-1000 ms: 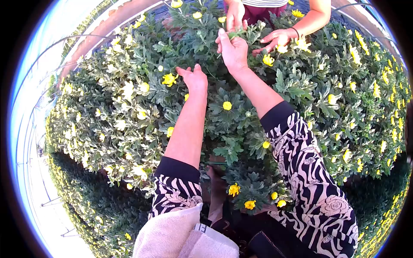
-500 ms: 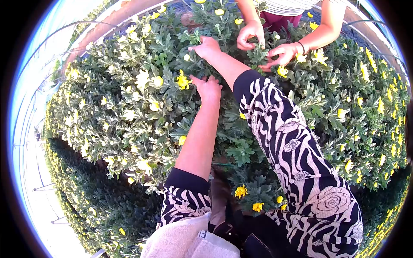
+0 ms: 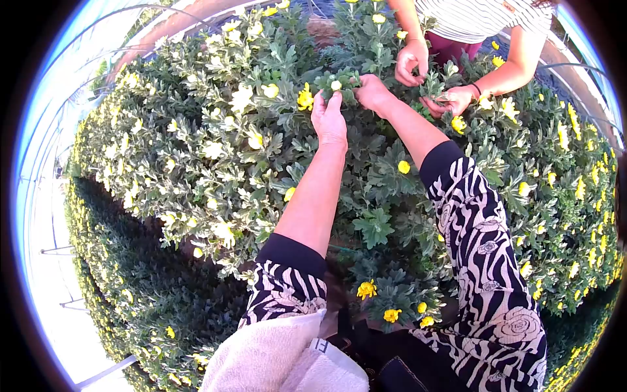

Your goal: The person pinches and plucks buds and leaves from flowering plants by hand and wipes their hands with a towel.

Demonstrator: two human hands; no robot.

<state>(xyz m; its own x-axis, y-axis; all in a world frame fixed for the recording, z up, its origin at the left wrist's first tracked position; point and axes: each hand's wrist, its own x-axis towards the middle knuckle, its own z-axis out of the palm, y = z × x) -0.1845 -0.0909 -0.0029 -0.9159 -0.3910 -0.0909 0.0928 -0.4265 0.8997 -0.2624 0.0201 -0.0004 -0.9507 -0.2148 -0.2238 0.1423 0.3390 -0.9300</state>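
My left hand is closed on a chrysanthemum stem just below a pale bud, thumb pointing up. To its right my right hand has its fingers pressed together at the leaves of the same shoot; the fingertips are partly hidden, and I cannot make out what is between them. A yellow flower stands just left of my left hand. Leafy green plants surround both hands.
Across the bed, a person in a striped top has both hands among the plants at the upper right. Flowering plants spread to both sides. A white towel hangs at my front. Thin hoops arch along the left edge.
My right hand has left the upper leaves and come down beside my left hand. My left hand has risen and closed on the budded stem. The view has shifted, with the other person farther right.
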